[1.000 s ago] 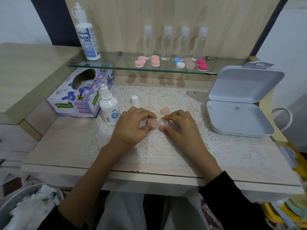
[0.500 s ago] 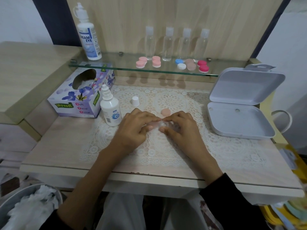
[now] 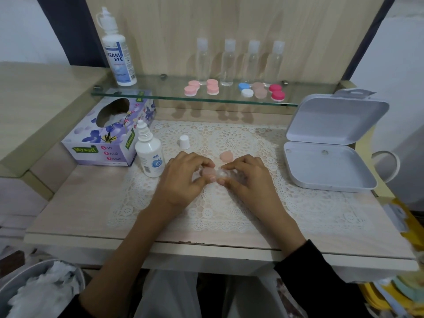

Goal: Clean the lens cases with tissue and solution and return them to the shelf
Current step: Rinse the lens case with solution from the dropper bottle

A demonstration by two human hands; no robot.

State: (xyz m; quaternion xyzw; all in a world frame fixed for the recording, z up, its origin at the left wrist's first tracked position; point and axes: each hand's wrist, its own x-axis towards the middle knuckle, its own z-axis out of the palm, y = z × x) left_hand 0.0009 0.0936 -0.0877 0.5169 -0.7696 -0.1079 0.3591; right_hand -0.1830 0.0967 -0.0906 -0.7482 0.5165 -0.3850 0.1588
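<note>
Cleaning underway: left hand (image 3: 183, 177) and right hand (image 3: 246, 177) pinch small peach plastic lens case (image 3: 208, 172), round peach cap (image 3: 226, 156) off, shelving pending.

Wooden table (image 3: 80, 203) — lace mat (image 3: 309, 210), tissue box (image 3: 107, 143), open white case (image 3: 325, 166); glass shelf (image 3: 160, 95) — lens cases (image 3: 212, 87), bottles (image 3: 227, 63)

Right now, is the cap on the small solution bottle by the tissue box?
No: the small solution bottle shows a bare threaded nozzle, and a white cap stands apart from it on the lace mat.
</note>
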